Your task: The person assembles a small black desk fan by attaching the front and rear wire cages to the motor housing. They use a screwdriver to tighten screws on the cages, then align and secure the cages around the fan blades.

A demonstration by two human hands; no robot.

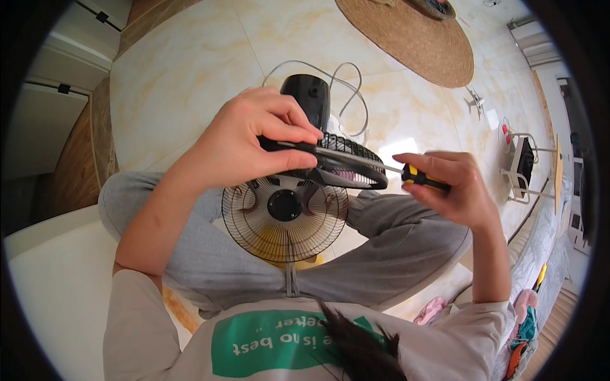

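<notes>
My left hand (257, 130) is closed in a pinch around the handle-like end of a small black fan (359, 178) with a round slatted grille. In my right hand (454, 181) is a screwdriver (416, 176) with a yellow and black handle. Its metal shaft points left across the small fan toward my left fingertips; whether the tip touches a screw is hidden. Below my hands, a larger fan (284, 205) with a round wire grille and black hub lies between my crossed legs. A black rounded housing (305, 95) stands just beyond my left hand.
A grey cord (361, 101) loops over the pale tiled floor beyond the housing. Farther off lies a round woven mat (419, 44). To the right are a metal-framed stand (524, 165) and a heap of coloured cloth items (524, 324). Cabinet doors (57, 120) line the left.
</notes>
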